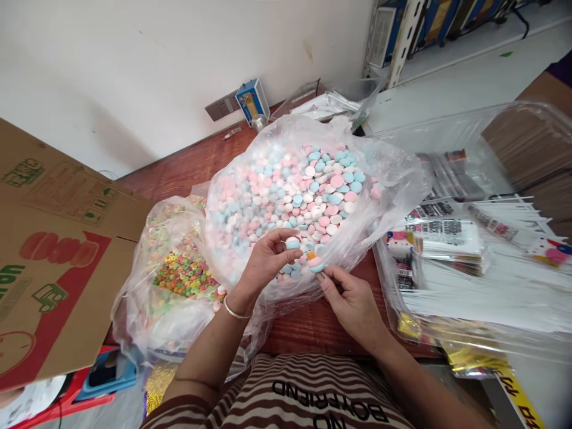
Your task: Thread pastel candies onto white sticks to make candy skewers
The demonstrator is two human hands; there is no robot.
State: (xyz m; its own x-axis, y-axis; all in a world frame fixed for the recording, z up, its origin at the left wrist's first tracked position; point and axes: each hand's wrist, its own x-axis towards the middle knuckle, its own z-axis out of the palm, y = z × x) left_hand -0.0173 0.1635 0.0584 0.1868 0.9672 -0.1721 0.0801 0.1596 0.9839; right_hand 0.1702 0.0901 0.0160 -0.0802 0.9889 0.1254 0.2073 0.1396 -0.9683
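Note:
My left hand, with a bangle at its wrist, pinches a round candy that is white above and pale blue below. My right hand grips a few candies stacked together, pink and blue, with a small orange piece on top. Both hands hover over the near edge of a big clear plastic bag. Inside it lie many pink, white and blue candies. To its left, a second plastic bag holds small colourful ring-shaped pieces.
A cardboard box stands at the left. On the right, a clear plastic tray contains white sticks and printed packets. A small blue box sits by the wall socket, and shelving rises behind. The wooden table lies beneath.

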